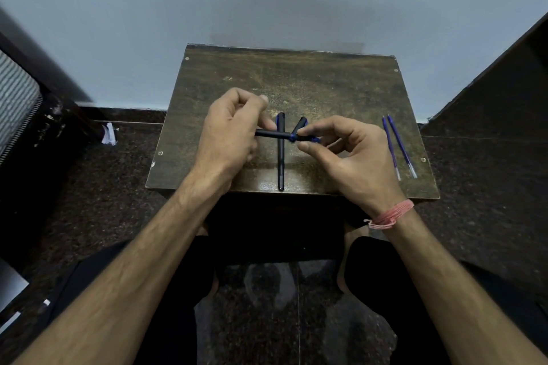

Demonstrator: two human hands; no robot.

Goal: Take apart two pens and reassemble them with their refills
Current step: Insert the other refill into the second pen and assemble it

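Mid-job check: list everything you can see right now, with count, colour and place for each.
held pen: 1, black with blue collar, crosswise above the table between both hands
lying pen: 1, black, on the table, pointing away
cap: 1, black and blue, by the right fingertips
refills: 2, blue, side by side near the table's right edge
table: 1, dark brown, against the wall
wrist thread: 1, pink, right wrist
left hand: grips the held pen's barrel
right hand: pinches its blue end
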